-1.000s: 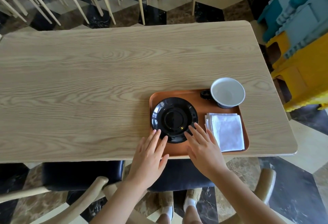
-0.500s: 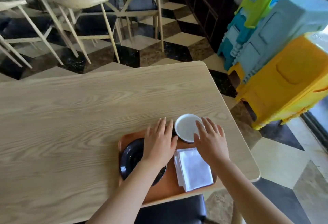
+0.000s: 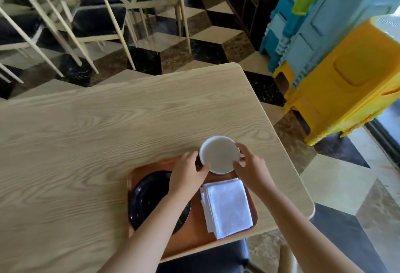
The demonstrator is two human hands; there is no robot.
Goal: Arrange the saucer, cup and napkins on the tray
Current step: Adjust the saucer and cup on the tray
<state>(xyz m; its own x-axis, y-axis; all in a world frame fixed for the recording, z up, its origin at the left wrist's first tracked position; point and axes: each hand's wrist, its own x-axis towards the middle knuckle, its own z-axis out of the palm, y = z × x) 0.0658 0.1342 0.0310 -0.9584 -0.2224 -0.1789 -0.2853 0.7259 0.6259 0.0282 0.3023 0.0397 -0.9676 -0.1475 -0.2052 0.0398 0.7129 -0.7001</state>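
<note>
An orange tray [image 3: 195, 238] lies at the table's near right edge. On its left side rests a black saucer [image 3: 147, 199], partly covered by my left forearm. A stack of white napkins [image 3: 227, 205] lies on the tray's right side. At the tray's far edge stands a cup [image 3: 219, 153], white inside and dark outside. My left hand [image 3: 187, 174] grips the cup's left side and my right hand [image 3: 249, 164] grips its right side. I cannot tell whether the cup is lifted or resting.
The light wooden table [image 3: 97, 134] stretches left and away, its right edge close to the tray. Stacked plastic stools in yellow [image 3: 346, 91], blue and green stand to the right. Chairs [image 3: 95, 21] and another table stand beyond on a checkered floor.
Both hands moved from the saucer's near edge up to the cup and closed on its sides. My view lifted and turned to the right.
</note>
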